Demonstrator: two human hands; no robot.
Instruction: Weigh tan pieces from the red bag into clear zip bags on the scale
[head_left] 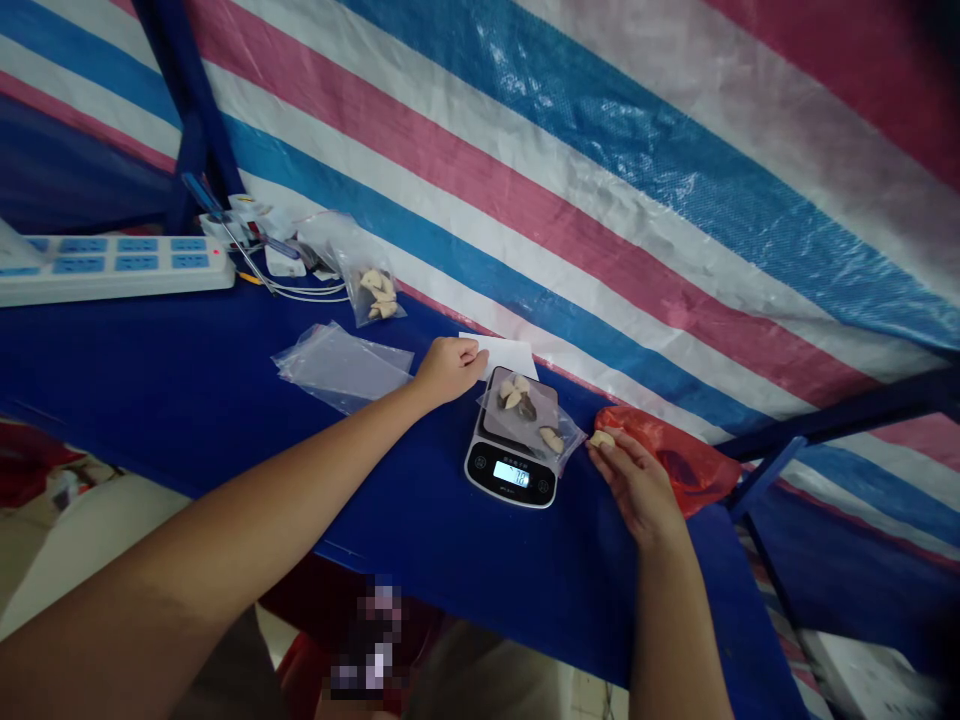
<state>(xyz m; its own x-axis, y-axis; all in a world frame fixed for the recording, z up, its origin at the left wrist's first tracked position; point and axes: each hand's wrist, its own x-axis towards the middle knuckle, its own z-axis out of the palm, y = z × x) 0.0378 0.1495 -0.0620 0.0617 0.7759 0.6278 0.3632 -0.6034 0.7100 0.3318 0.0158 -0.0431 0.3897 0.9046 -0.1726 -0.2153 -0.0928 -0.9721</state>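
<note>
A pale piece that looks like dried mushroom (601,438) is pinched in the fingertips of my right hand (634,478), just right of the scale. The kitchen scale (510,490) has a lit display, seemingly with the digits 7 and 8. On its plate lies a clear plastic bag (568,455) with several similar pieces (514,391), some dark-skinned, in or on it. My left hand (451,368) is closed, fingers curled, by a white paper (511,357) behind the scale. Whatever its fingers may hold is hidden.
A red plastic bag (679,460) lies beyond my right hand. Flat clear bags (341,362) are left of my left arm. Behind them stands a filled clear bag (377,293), near a screwdriver (225,225), cables and a power strip (124,265). Striped sheeting (525,180) closes the back.
</note>
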